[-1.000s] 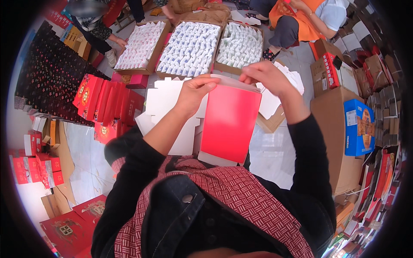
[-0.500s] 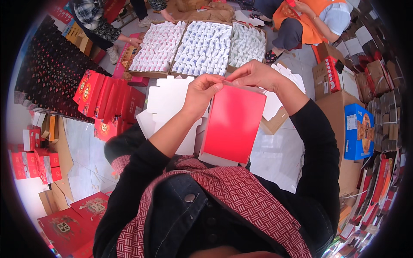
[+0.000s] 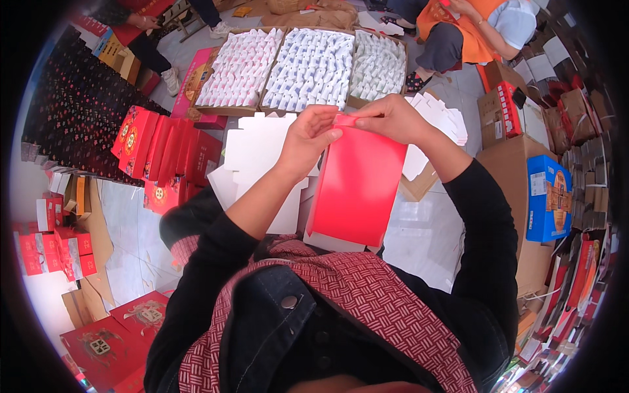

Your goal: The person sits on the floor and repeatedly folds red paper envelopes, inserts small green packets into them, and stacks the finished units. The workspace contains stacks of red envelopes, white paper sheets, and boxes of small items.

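Note:
A glossy red cardboard box [image 3: 357, 187] lies over my lap, its broad face turned up and a white edge showing at its near end. At its far end, my left hand [image 3: 308, 139] pinches the left corner between thumb and fingers. My right hand [image 3: 393, 120] grips the far edge, with a narrow red flap [image 3: 345, 120] bent between the two hands. White unfolded cartons [image 3: 262, 150] lie beyond my left forearm, and a stack of white card blanks [image 3: 436, 128] sits beyond my right hand.
Three open trays [image 3: 306, 71] of small wrapped packets stand ahead. Red gift boxes [image 3: 167, 154] are stacked at left, with larger red boxes [image 3: 98, 347] at lower left. A blue box [image 3: 548, 200] leans against cardboard at right. A person in orange [image 3: 468, 33] sits at far right; another stands at far left.
My right hand has shifted slightly right, and the red flap at the box's far end now shows bent over. At far left, the other people's hands have left the packet trays.

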Demonstrator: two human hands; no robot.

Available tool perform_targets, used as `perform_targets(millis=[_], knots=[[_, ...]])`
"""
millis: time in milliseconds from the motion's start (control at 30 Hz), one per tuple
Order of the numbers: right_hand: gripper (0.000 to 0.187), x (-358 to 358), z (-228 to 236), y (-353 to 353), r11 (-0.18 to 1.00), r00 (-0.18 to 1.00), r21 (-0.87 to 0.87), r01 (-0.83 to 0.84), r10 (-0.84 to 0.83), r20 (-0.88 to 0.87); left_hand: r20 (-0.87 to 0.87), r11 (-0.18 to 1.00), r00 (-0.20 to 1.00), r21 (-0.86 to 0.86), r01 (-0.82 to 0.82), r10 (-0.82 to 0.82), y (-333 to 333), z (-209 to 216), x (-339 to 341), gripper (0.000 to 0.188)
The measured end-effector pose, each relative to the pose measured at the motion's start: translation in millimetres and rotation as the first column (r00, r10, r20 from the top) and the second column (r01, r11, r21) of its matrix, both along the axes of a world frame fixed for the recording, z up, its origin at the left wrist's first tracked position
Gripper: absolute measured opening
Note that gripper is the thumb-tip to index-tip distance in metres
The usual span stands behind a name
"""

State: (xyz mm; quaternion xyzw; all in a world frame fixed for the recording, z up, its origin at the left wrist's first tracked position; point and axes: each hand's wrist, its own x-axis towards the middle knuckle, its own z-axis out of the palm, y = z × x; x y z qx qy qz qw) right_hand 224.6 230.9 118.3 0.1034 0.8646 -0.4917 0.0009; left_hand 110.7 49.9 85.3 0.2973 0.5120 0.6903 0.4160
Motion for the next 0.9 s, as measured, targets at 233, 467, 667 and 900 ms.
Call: perform_targets(millis=[233, 467, 667, 900], knots=[[0.020, -1, 1, -2, 0.997, 0.995, 0.046, -0.064, 0.068, -0.073, 0.016, 1.000, 1.000, -0.013, -0.004, 0.004, -1, -5, 0, 0.030], [0.019, 0, 5, 7, 0.996, 1.000, -0.087, 0.023, -0.024, -0.010, -0.044, 0.999, 0.998, -0.009, -0.039, 0.039, 4, -9, -2, 0.015], [0.031, 62, -7, 8, 0.830, 0.937, -0.446, 0.335, -0.345, 0.061, -0.010, 0.999, 0.999, -0.029, -0.039, 0.039, 0, -11, -6, 0.014], [0.027, 66, -18, -26, 0.467, 0.764, -0.704, 0.535, -0.624, 0.167, 0.049, 0.998, 0.997, -0.024, -0.050, 0.051, 5, -14, 1, 0.015]])
